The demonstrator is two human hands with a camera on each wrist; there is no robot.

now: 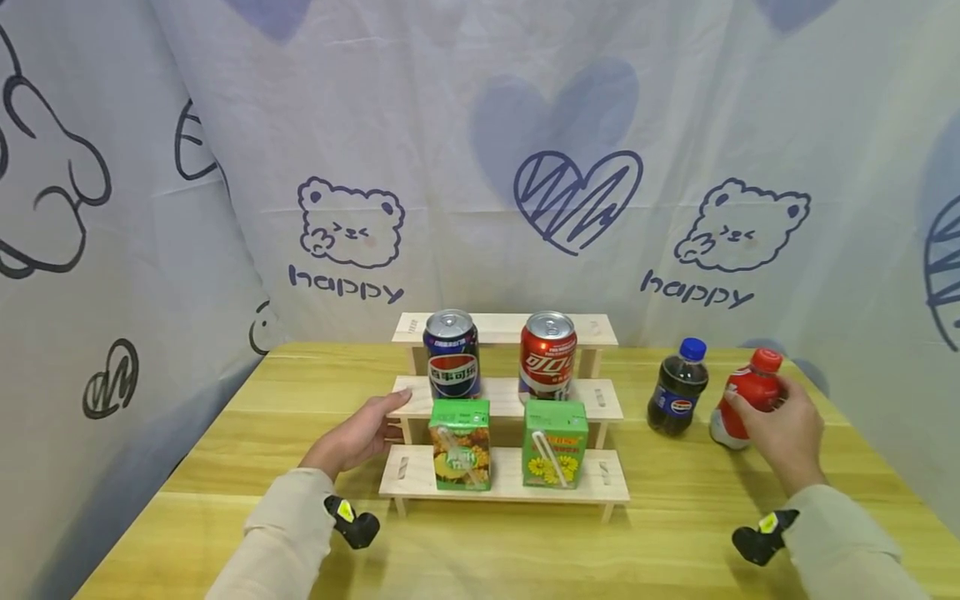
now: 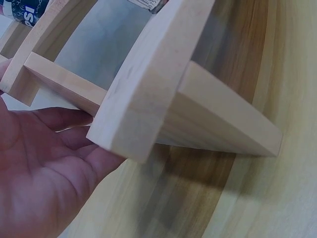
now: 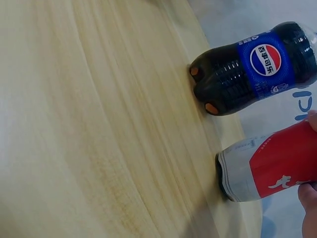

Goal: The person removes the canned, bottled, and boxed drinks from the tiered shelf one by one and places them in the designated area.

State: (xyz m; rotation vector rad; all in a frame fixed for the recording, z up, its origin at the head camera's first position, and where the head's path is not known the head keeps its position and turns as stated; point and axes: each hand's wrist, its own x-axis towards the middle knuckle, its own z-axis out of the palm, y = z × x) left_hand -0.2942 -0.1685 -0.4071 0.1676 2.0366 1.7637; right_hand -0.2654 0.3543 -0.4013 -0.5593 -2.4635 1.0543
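My right hand (image 1: 787, 429) grips a bottle with a red cap and a red-and-white label (image 1: 752, 394), thumb on one side and fingers on the other. The right wrist view shows the base of this red-labelled bottle (image 3: 277, 166) at the tabletop. My left hand (image 1: 360, 437) holds the left end of a three-tier wooden display shelf (image 1: 498, 483), thumb over the middle step and fingers below it. On the middle step stand a blue Pepsi can (image 1: 453, 358) and a red cola can (image 1: 548, 360). Two green drink cartons (image 1: 461, 446) with straws stand on the lowest step.
A dark Pepsi bottle with a blue cap (image 1: 677, 390) stands upright just left of the red-labelled bottle. The wood-grain table (image 1: 480, 558) runs back to a printed cloth (image 1: 450, 125) with hearts and bears. Another cloth hangs along the left side.
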